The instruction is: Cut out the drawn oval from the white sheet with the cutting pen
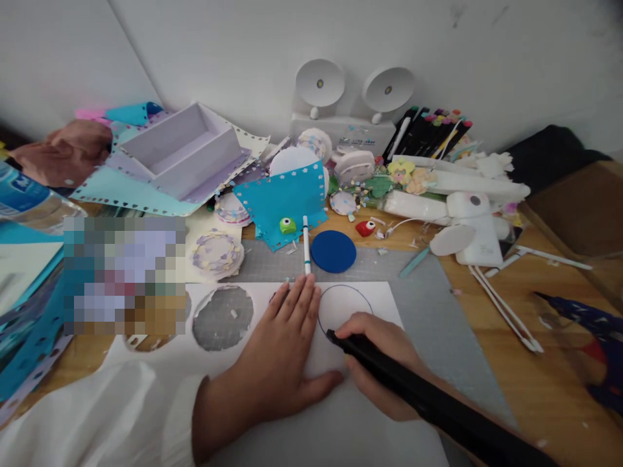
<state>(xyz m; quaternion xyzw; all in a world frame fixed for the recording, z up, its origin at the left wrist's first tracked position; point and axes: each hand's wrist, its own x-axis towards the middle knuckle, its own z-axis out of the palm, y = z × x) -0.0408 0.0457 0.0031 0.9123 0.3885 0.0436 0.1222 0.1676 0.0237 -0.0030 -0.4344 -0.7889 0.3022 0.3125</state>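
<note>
A white sheet of paper lies before me, with a cut-out round hole on its left side and a circle drawn in dark blue line on its right. My left hand rests flat on the paper beside that circle, fingers stretched out. In my right hand is a long black pen-shaped tool, its tip at the circle's lower left edge. The exact kind of tool cannot be made out. A blue disc and a white marker lie just beyond the paper.
A grey cutting mat is under the paper. Behind stand a lilac box, blue card, decorated paper rounds and several markers. To the right are a white device and a dark blue glue gun.
</note>
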